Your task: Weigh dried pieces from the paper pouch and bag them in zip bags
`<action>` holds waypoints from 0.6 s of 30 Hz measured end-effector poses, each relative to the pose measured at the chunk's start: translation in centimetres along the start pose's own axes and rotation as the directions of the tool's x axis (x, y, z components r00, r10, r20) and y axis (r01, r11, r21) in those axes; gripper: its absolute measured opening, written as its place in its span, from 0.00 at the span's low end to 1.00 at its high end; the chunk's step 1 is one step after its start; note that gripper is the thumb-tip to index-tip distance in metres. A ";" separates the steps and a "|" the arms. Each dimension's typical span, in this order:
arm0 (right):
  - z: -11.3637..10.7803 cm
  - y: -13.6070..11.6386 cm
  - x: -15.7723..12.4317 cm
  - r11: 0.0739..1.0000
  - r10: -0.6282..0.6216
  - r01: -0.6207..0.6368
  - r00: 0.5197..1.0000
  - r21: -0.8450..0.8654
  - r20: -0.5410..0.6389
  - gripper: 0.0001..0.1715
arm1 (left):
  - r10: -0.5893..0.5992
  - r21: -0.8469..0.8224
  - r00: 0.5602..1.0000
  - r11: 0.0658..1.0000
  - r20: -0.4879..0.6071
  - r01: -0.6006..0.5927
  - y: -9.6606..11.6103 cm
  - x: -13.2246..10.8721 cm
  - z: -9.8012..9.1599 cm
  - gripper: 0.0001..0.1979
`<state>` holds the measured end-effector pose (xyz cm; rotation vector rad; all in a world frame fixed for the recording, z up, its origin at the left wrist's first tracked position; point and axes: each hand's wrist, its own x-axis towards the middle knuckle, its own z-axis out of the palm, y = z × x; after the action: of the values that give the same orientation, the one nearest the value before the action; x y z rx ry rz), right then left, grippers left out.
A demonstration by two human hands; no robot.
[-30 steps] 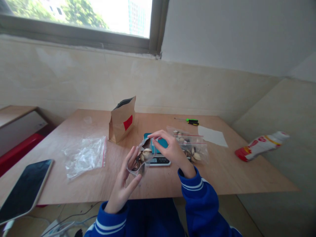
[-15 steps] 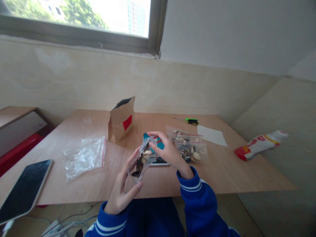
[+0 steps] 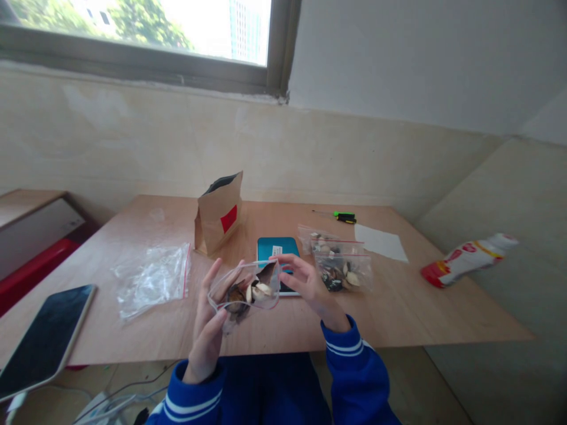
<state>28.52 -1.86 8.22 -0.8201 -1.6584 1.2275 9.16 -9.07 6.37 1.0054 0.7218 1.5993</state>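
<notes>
I see both hands raised above the near edge of the tabletop [image 3: 398,313], sharing one small clear bag [image 3: 245,289] of shells between them. My left hand [image 3: 208,330] has its grip closed on the bag's left end, thumb in front and fingers behind. My right hand [image 3: 305,280] pinches the bag's right end, where the mouth is, between thumb and fingertips. The bag lies stretched roughly level between the two grips, its shells gathered in the middle. Just beyond the right grip a teal scale [image 3: 278,248] rests on the tabletop, and to its right lie two more filled bags [image 3: 343,265]. Beyond the left grip stands a brown paper pouch [image 3: 219,213], with a heap of empty bags [image 3: 153,277] further left.
</notes>
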 end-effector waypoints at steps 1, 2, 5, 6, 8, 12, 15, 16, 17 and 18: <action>0.2 0.2 -0.3 1.000 -0.008 0.007 0.999 -0.024 -0.032 0.18 | -0.008 -0.006 1.000 1.000 -0.011 0.008 -0.1 0.0 0.0 0.34; 0.4 0.4 -0.6 0.999 -0.019 0.015 0.997 -0.051 -0.070 0.18 | -0.017 -0.006 1.000 1.000 -0.023 0.017 -0.2 0.1 0.0 0.35; 1.2 0.8 -1.3 0.995 -0.030 0.011 0.978 -0.096 -0.205 0.18 | -0.059 -0.007 0.997 0.998 -0.047 0.059 -0.7 0.1 0.0 0.33; 1.4 0.9 -1.6 0.996 -0.030 0.008 0.966 -0.087 -0.257 0.17 | -0.075 -0.009 0.996 0.997 -0.051 0.074 -0.8 0.1 0.1 0.31; 1.8 0.8 -2.2 0.999 -0.019 0.004 0.934 -0.043 -0.356 0.16 | -0.111 -0.011 0.992 0.994 -0.053 0.111 -1.0 0.0 0.2 0.28; 2.4 0.4 -3.3 0.997 0.026 0.015 0.867 0.077 -0.498 0.16 | -0.168 0.013 0.982 0.985 -0.085 0.170 -0.9 0.0 0.7 0.23; 2.6 0.3 -3.9 0.987 0.062 0.039 0.803 0.157 -0.593 0.16 | -0.142 0.150 0.970 0.973 -0.199 0.173 -0.8 0.3 0.8 0.19; 2.6 0.4 -4.1 0.984 0.076 0.041 0.782 0.172 -0.619 0.16 | -0.124 0.201 0.963 0.964 -0.238 0.174 -0.8 0.4 0.7 0.17; 2.6 0.5 -4.3 0.983 0.087 0.037 0.764 0.179 -0.639 0.16 | -0.101 0.239 0.958 0.956 -0.268 0.168 -0.7 0.5 0.6 0.17; 2.6 0.6 -4.4 0.984 0.096 0.029 0.754 0.179 -0.649 0.16 | -0.076 0.261 0.954 0.953 -0.292 0.156 -0.7 0.6 0.6 0.17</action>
<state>27.80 -6.57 6.18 -1.0241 -0.9428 0.9322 9.93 -8.28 6.16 0.9254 1.2092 1.5787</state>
